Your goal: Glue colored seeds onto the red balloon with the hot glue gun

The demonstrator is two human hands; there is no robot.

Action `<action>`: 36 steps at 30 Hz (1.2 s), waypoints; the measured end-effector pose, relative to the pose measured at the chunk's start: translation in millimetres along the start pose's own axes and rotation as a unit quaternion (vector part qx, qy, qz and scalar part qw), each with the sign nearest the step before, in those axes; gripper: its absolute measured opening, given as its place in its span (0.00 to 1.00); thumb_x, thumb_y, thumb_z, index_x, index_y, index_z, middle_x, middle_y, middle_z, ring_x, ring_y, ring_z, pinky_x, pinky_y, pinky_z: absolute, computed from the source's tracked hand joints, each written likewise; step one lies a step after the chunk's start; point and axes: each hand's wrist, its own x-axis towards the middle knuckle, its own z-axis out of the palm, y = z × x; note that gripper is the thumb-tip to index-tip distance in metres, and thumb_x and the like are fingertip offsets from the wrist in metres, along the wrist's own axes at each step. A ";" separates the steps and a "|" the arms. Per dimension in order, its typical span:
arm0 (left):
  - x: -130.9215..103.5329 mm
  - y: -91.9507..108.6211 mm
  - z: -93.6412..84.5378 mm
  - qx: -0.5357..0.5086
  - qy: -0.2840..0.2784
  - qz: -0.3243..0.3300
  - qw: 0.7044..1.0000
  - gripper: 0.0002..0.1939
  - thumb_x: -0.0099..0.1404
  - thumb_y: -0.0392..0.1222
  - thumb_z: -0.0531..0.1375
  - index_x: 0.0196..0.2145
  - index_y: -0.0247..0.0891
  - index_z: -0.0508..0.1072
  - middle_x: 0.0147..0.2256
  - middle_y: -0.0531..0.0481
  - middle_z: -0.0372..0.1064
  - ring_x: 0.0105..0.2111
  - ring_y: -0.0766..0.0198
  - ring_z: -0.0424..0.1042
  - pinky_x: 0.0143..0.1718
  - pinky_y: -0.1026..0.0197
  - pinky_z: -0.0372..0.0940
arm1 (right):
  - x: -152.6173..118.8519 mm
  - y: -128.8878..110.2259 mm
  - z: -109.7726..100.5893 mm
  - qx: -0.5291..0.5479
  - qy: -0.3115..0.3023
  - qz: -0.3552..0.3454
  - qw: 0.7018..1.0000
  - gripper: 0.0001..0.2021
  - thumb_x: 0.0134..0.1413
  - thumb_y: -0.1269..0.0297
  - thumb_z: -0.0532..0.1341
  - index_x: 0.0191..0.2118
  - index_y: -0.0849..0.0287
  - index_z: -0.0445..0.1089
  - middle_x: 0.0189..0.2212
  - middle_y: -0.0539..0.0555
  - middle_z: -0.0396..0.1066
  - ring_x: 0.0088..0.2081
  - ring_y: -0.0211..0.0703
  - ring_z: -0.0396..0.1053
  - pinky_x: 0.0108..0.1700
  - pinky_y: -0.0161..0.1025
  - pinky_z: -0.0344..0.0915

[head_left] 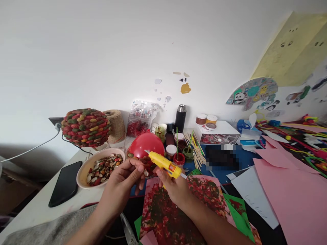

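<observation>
From where I stand, the white wall (102, 51) fills the upper half of the frame, with the table (58, 211) running below it. Pink paper (293, 200) spreads over the lower right, and a sheet (163, 217) blotched with red and dark green paint lies at bottom centre, beneath the person's forearms. At the left sits a ball (86, 127) covered in red, green and yellow pieces, with a spool of twine (115, 127) just to its right. Below them a bowl (81, 175) holds loose pieces, some painted, some pale, and a phone (65, 183) lies beside it at the lower left. The red balloon (148, 144) is in the middle of the frame, right behind the hands, coloured pieces around its lower part. The right hand (176, 189) is wrapped around a yellow glue gun (162, 163), its nozzle aimed to the upper left in front of the balloon; I can't tell whether they touch. A black flask (181, 119) stands upright by the wall. Smallest of all, a pale piece (146, 172) is pinched in the fingertips of the left hand (125, 177), near centre.
</observation>
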 end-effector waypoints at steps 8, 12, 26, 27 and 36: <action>0.7 -13.2 4.1 0.007 0.009 0.001 1.000 0.25 0.58 0.63 0.78 0.32 0.41 0.76 0.20 0.54 0.71 0.18 0.66 0.66 0.17 0.66 0.60 | 1.1 -10.5 3.6 -0.047 -0.033 -0.035 0.998 0.16 0.71 0.48 0.68 0.38 0.54 0.82 0.33 0.55 0.81 0.36 0.50 0.80 0.40 0.43 0.78; -1.5 -15.7 7.5 -0.015 -0.005 -0.015 1.000 0.25 0.55 0.62 0.80 0.32 0.39 0.79 0.22 0.52 0.73 0.20 0.66 0.68 0.19 0.67 0.62 | -0.1 -5.9 6.4 -0.039 -0.022 -0.027 0.999 0.10 0.71 0.55 0.67 0.39 0.54 0.82 0.32 0.53 0.81 0.32 0.47 0.78 0.36 0.41 0.77; -2.4 -27.2 7.7 -0.067 0.037 -0.055 0.995 0.22 0.46 0.54 0.85 0.34 0.41 0.88 0.25 0.52 0.74 0.22 0.70 0.64 0.23 0.69 0.62 | 0.3 -10.2 9.1 0.109 -0.060 0.122 0.985 0.28 0.64 0.33 0.68 0.40 0.57 0.82 0.21 0.46 0.67 0.20 0.36 0.64 0.23 0.34 0.63; -3.3 -27.7 7.5 -0.064 0.035 -0.047 0.996 0.21 0.48 0.53 0.84 0.34 0.41 0.88 0.26 0.51 0.75 0.23 0.70 0.65 0.24 0.69 0.62 | 0.1 -9.3 9.1 0.115 -0.068 0.132 0.982 0.29 0.62 0.31 0.68 0.41 0.58 0.83 0.21 0.46 0.68 0.20 0.35 0.63 0.23 0.33 0.63; -9.1 -23.3 5.2 -0.027 0.015 0.018 0.999 0.18 0.55 0.53 0.81 0.35 0.38 0.87 0.28 0.50 0.77 0.22 0.71 0.65 0.22 0.70 0.62 | 1.0 -18.8 5.7 0.136 -0.103 0.155 0.973 0.36 0.58 0.24 0.67 0.43 0.58 0.82 0.21 0.46 0.68 0.22 0.36 0.64 0.25 0.34 0.61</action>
